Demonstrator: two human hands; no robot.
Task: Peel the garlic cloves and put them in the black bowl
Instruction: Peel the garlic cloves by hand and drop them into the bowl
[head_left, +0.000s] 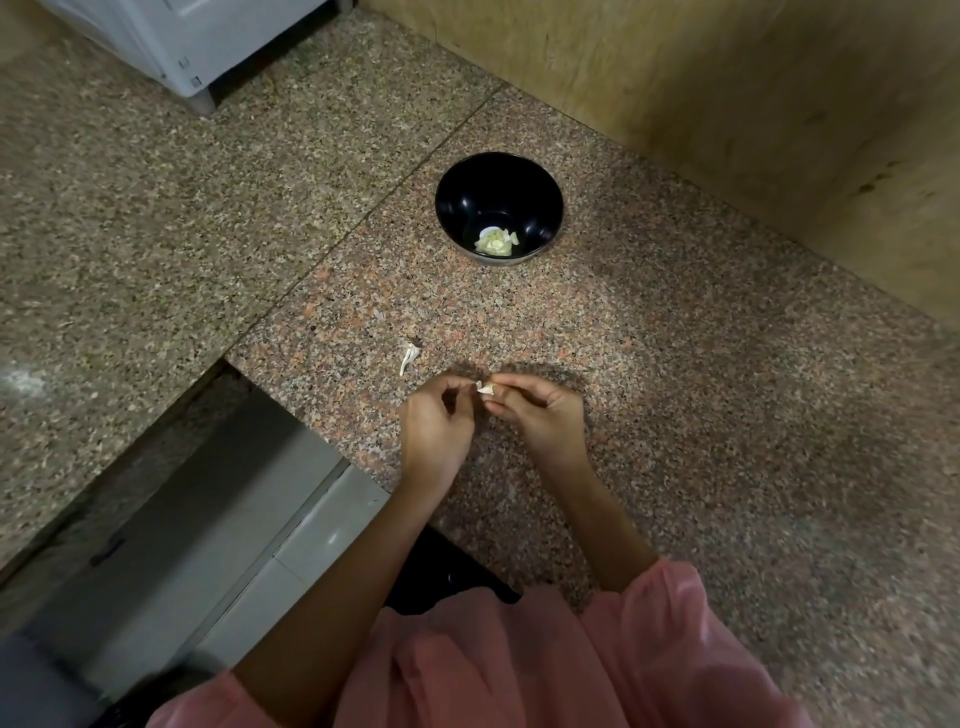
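From my feed, both hands meet over the counter (675, 364) and pinch one garlic clove (485, 388) between them. The left hand (436, 421) has its fingers curled, fingertips nipping the clove's left end. The right hand (540, 415) is curled as well and grips the right end between thumb and forefinger. The counter is speckled pinkish granite. A beige wall (727, 104) runs along it at two o'clock, and a white appliance (182, 41) stands at eleven o'clock. The clove is small and pale, with papery skin showing. At twelve o'clock from the hands sits the black bowl (457, 197) holding peeled cloves (496, 243). A skin scrap (409, 358) lies at ten o'clock.
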